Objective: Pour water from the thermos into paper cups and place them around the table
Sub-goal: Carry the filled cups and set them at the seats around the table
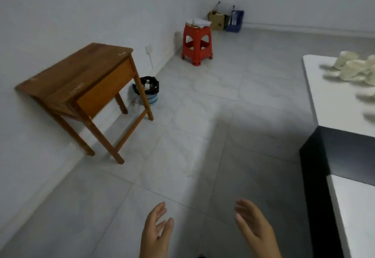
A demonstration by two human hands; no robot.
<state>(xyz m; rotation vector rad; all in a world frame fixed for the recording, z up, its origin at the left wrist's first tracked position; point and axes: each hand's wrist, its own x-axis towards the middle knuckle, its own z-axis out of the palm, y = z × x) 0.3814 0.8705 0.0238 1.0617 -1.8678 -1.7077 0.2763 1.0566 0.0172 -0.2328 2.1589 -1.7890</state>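
Paper cups [354, 67] sit clustered at the right edge of the frame, upper half, on a white table [332, 99] with a smooth matte top and a sharp corner pointing toward the middle of the picture. They are cream-coloured, tapered and blurred by motion; they seem to stand upright with their long axes vertical and their open mouths up, though the smear makes their number hard to tell. Pale streaks on the tabletop below them are too blurred to identify. Beneath the white top, at lower right, runs a dark, flat-sided black panel [316, 186].

At the bottom centre both hands are raised over the grey tiled floor [203, 115]. The left hand [156, 231] has its fingers loosely spread and holds nothing; the right hand [253, 225] is likewise spread, fingers extended toward the upper left, gripping nothing. The hands are apart from each other and well apart from the cups.

At left a brown wooden desk [77, 79] with thin square legs and a worn top stands against the white wall. Just beside its far leg is a small blue woven-look bin [149, 91] lined with a black bag. Further back, upper centre, a glossy red plastic stool [196, 43] carries papers, and near it in the corner stand a cardboard box [217, 20] and a blue holder [235, 21]
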